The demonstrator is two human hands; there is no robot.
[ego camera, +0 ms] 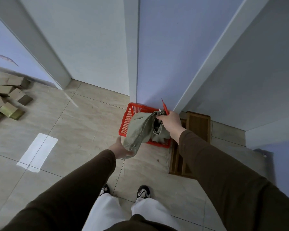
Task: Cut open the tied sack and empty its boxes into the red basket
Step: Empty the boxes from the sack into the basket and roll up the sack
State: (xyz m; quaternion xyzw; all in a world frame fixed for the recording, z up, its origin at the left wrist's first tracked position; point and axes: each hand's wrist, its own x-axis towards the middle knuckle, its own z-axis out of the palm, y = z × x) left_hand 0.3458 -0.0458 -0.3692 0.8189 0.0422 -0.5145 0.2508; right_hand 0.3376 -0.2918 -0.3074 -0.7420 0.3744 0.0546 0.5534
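A limp grey-green sack (141, 129) hangs over the red basket (130, 114), which stands on the floor against the wall corner. My right hand (169, 121) grips the sack's upper end together with a red cutter (164, 106) that points up. My left hand (122, 148) cups the sack's lower end from beneath, just in front of the basket. The sack hides most of the basket's inside, so I cannot tell what lies in it.
A heap of several brown and gold cardboard boxes (6, 97) lies on the tiled floor at far left. A wooden tray-like board (197, 129) rests on the floor right of the basket. White door frames and walls rise behind. My feet (143, 191) stand below.
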